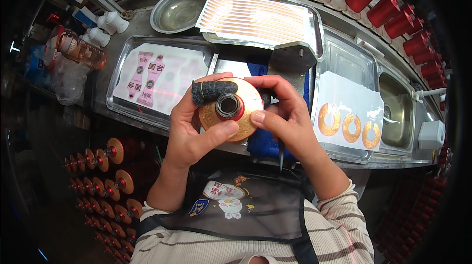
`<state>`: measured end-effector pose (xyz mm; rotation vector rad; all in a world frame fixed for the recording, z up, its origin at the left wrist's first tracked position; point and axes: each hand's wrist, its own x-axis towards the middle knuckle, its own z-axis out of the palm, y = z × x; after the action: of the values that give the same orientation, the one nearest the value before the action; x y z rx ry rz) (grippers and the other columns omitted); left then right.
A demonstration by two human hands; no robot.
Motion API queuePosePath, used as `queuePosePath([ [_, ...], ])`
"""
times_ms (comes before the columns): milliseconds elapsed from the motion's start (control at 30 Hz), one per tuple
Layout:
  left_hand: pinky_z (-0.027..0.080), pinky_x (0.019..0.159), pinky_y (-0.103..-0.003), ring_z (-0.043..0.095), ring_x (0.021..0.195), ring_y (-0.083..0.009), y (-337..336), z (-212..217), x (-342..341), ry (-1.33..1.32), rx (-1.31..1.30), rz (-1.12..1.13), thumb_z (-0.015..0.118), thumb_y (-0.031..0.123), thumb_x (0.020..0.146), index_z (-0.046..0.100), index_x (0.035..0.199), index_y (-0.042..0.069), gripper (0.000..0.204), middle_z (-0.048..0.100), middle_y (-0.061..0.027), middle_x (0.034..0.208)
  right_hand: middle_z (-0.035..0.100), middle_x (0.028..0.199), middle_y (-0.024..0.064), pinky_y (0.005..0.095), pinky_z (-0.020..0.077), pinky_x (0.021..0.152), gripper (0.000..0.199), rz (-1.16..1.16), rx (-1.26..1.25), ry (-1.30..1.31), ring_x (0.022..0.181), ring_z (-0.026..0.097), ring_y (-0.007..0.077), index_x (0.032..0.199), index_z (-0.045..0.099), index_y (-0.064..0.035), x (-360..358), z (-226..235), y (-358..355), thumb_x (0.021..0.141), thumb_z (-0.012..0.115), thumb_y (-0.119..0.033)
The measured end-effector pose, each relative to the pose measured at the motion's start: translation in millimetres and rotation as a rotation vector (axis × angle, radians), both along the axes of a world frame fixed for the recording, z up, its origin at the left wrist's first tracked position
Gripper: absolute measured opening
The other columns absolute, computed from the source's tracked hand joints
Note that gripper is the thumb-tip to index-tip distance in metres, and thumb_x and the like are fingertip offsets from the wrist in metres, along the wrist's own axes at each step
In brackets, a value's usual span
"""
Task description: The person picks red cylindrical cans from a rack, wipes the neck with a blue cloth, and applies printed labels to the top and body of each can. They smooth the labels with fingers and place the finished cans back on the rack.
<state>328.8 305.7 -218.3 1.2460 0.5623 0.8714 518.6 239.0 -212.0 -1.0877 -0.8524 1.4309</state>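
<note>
Here, the left hand (189,126) and right hand (287,116) both grip a gold-labelled spool (230,109) between them; gold ring stickers (349,126) lie just beyond the right hand.

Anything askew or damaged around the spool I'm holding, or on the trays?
Nothing stands out. Both hands, left hand and right hand, hold the spool with its gold ring label seated flat. Three gold rings lie in a row on their sheet, unspilled.
</note>
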Motion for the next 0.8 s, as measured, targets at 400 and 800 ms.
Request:
queuePosePath([
  [400,0.047,0.100,-0.031,0.061,0.113,-0.0152,-6,-3,0,-0.010,0.007,-0.009,0.075,0.007,0.080,0.053,0.137,-0.001,0.061,0.064,-0.0085,0.120,0.062,0.089,-0.0032,0.0169,0.0308,0.048,0.043,-0.079,0.025,-0.014,0.056,0.043,-0.0002,0.127,0.058,-0.0040,-7,-4,-6,0.088,0.066,-0.018],
  [800,0.044,0.105,-0.033,0.057,0.121,-0.0158,-7,-10,-20,-0.069,0.071,-0.097,0.084,0.012,0.077,0.050,0.142,0.004,0.073,0.059,-0.0067,0.129,0.062,0.100,0.0082,0.0296,0.0515,0.070,0.039,-0.446,0.008,-0.005,0.077,0.062,0.0148,0.123,0.057,-0.0012,-4,23,-29,0.089,0.068,-0.018],
])
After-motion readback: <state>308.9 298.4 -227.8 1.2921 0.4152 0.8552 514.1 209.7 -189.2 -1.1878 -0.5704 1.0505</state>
